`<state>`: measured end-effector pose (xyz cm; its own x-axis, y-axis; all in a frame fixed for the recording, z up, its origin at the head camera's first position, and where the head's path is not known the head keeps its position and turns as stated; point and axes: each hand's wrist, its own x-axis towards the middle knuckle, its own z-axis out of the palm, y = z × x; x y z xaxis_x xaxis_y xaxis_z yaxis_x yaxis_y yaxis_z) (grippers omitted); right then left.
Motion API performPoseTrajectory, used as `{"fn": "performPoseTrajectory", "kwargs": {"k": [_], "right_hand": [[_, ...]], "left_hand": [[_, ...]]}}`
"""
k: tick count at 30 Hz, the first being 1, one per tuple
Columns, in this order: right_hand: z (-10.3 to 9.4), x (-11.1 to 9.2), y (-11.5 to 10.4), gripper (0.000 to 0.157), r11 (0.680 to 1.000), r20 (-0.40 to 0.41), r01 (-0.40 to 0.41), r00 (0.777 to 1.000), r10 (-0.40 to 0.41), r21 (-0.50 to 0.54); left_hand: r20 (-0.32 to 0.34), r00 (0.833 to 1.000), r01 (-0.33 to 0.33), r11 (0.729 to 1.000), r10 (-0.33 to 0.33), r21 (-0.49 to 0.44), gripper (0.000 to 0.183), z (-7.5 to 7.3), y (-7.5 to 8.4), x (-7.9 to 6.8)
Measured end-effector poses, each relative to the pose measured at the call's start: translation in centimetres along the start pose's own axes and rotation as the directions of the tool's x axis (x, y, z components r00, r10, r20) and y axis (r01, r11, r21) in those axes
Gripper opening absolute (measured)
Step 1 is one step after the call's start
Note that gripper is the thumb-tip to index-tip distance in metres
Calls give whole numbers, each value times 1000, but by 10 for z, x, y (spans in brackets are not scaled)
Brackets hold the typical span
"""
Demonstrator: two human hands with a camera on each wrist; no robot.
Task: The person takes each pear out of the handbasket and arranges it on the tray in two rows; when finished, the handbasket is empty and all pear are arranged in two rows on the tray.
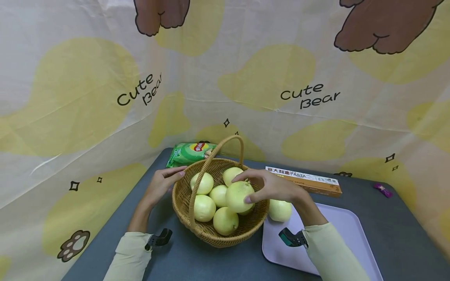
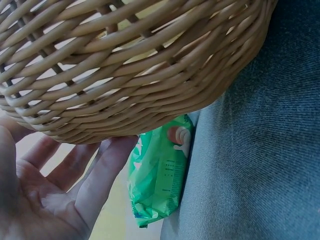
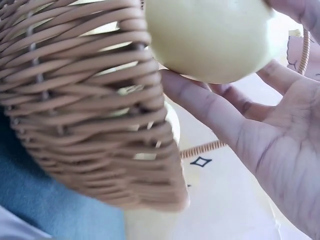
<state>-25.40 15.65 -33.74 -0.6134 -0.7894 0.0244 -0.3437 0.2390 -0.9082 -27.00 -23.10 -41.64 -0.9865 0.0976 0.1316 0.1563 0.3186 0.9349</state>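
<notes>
A brown wicker basket [image 1: 221, 242] with a tall arched handle stands on the dark table and holds several round, pale yellow-green fruits [image 1: 204, 208]. My right hand [image 1: 272, 186] grips one more such fruit [image 1: 239, 196] between thumb and fingers, over the basket's right side and overlapping the others. In the right wrist view that fruit [image 3: 210, 37] shows above the rim, with fingers curved along its underside. At the basket's left rim, my left hand [image 1: 161, 185] touches the outer wall with fairly straight fingers. The left wrist view shows the fingertips [image 2: 117, 150] against the weave.
Right of the basket lies a lilac tray [image 1: 339, 218] with one pale green fruit [image 1: 280, 210] on it. Behind are a green chip bag [image 1: 188, 154] and a long pasta box [image 1: 313, 184]. A small purple packet [image 1: 383, 190] lies far right. A printed cloth surrounds the table.
</notes>
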Motion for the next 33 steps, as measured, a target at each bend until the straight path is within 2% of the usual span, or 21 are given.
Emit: {"fn": "performPoseTrajectory", "kwargs": {"k": [4, 9, 14, 22, 29, 33], "right_hand": [[-1, -10, 7, 59, 997, -28, 42, 999, -40, 71], [-4, -26, 10, 55, 996, -108, 75, 992, -70, 42], [-9, -39, 13, 52, 995, -156, 102, 983, -98, 16], [-13, -64, 20, 54, 998, -270, 58, 961, -61, -19], [-16, -85, 27, 56, 998, -316, 62, 947, -62, -10], [-18, -96, 29, 53, 999, -347, 24, 937, -32, -29]], "left_hand": [[2, 1000, -4, 1000, 4, -14, 44, 0, 2, -2], [1, 1000, -3, 1000, 3, -25, 44, 0, 4, -4], [3, 1000, 3, 1000, -3, -25, 44, 0, 3, -3], [6, 1000, 8, 1000, -8, -21, 45, 0, 2, -2], [5, 1000, 2, 999, -1, -33, 45, 1, 4, -4], [5, 1000, 8, 999, -7, -33, 46, 1, 5, -3]]}}
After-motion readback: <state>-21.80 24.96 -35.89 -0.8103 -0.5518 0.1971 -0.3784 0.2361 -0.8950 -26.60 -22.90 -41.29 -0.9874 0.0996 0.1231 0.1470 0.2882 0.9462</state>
